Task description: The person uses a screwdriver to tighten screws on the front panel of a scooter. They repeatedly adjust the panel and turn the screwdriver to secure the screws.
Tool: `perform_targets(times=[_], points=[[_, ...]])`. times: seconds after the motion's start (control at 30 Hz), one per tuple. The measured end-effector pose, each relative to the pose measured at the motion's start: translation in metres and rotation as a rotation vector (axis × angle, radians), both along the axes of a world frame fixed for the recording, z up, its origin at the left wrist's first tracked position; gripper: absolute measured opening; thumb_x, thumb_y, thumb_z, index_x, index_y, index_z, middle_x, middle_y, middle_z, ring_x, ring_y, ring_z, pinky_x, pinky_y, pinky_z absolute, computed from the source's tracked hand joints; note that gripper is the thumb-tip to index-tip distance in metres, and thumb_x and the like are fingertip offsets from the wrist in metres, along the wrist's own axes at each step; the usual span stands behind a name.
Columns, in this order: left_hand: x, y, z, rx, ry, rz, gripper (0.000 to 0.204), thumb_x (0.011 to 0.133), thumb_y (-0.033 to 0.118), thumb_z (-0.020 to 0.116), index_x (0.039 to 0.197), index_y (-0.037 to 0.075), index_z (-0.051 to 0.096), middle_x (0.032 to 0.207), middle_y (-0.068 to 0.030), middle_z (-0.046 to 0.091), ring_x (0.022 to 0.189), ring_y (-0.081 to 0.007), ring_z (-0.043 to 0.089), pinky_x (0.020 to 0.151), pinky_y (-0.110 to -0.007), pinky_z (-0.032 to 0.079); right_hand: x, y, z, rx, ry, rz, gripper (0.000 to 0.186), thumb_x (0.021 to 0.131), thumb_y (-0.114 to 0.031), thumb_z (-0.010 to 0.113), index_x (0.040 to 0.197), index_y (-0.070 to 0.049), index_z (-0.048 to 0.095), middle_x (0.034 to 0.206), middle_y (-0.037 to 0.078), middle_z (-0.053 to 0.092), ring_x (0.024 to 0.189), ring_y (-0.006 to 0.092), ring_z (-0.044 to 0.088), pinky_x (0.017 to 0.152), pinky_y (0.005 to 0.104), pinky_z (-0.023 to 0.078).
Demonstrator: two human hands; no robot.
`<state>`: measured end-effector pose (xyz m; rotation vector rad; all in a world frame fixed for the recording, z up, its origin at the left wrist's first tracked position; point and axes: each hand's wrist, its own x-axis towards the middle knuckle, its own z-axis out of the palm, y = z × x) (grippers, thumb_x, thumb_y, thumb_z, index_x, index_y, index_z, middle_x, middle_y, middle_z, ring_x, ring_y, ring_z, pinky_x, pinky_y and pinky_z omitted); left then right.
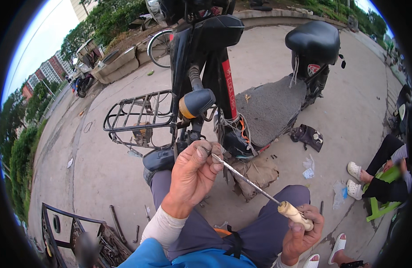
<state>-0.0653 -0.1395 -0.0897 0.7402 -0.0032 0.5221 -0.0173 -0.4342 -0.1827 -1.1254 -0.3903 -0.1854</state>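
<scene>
My right hand (304, 232) is wrapped round the pale, worn handle of a screwdriver (250, 181). Its long metal shaft slants up and leftward to my left hand (197, 172). There the thumb and fingers are pinched together around a small dark piece, too small to name, right at the screwdriver's tip. Both hands are held up above my lap, in front of a black electric scooter (201, 58). The scooter's front wire rack (139, 118) and an orange-and-black turn signal (197, 103) lie just beyond my left hand.
At lower left stands a metal tool tray (58, 223) full of tools, with a bar (118, 224) beside it. A brown sack (257, 176) lies under the scooter, a black bag (307, 137) near its footboard. A person in white clogs (354, 190) sits at right on a green stool (384, 201).
</scene>
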Motion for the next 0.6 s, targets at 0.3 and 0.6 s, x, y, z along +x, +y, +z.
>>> perform_targets(times=[0.3, 0.6], points=[[0.0, 0.005, -0.005, -0.022, -0.008, 0.017, 0.018, 0.109, 0.02, 0.071, 0.114, 0.003, 0.068, 0.113, -0.0096, 0.067, 0.094, -0.017, 0.062, 0.077, -0.027, 0.062, 0.001, 0.006, 0.003, -0.209, -0.218, -0.077, 0.036, 0.094, -0.014, 0.082, 0.119, -0.001, 0.059, 0.124, 0.022, 0.061, 0.103, 0.0236, 0.063, 0.09, 0.0351, 0.054], [-0.002, 0.007, -0.012, 0.004, -0.05, 0.04, 0.022, 0.11, 0.022, 0.07, 0.118, 0.002, 0.068, 0.114, -0.013, 0.069, 0.092, -0.0191, 0.066, 0.078, -0.029, 0.062, -0.006, 0.004, 0.022, -0.426, -0.528, -0.137, 0.028, 0.094, -0.008, 0.074, 0.119, -0.003, 0.062, 0.122, 0.022, 0.063, 0.093, 0.0255, 0.061, 0.083, 0.036, 0.051]])
